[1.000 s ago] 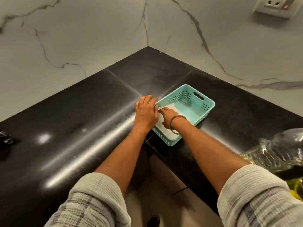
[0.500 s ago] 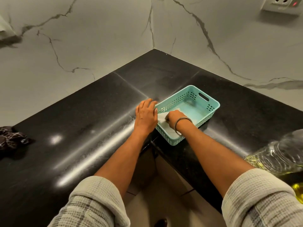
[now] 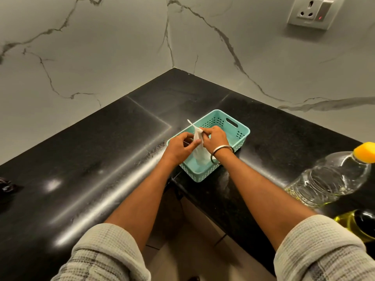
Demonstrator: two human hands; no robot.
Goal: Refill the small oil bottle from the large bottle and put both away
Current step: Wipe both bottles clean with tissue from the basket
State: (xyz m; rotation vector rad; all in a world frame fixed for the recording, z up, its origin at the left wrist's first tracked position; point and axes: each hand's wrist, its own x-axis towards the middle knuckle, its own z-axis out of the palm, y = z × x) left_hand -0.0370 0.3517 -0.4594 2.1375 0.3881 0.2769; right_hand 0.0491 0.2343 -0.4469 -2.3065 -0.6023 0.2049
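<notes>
A teal plastic basket (image 3: 242, 132) sits on the black counter near its inner corner. Above the basket's near end both hands hold a white sheet of paper (image 3: 199, 154) that hangs down into it. My left hand (image 3: 181, 147) pinches the sheet's left side and my right hand (image 3: 215, 138) pinches its top. At the right edge the large clear oil bottle (image 3: 328, 179) with a yellow cap stands almost empty. Below it, the small bottle (image 3: 359, 224) with yellow oil and a dark top shows partly, cut by the frame edge.
The black counter (image 3: 91, 159) is L-shaped and meets marble walls at the back. A dark crumpled object (image 3: 7, 187) lies at the far left edge. A wall socket (image 3: 310, 13) sits top right. Floor shows between my arms.
The white sheet lay flat in the basket with my right hand on it and my left hand on the rim. Both hands have lifted it up out of the basket bottom.
</notes>
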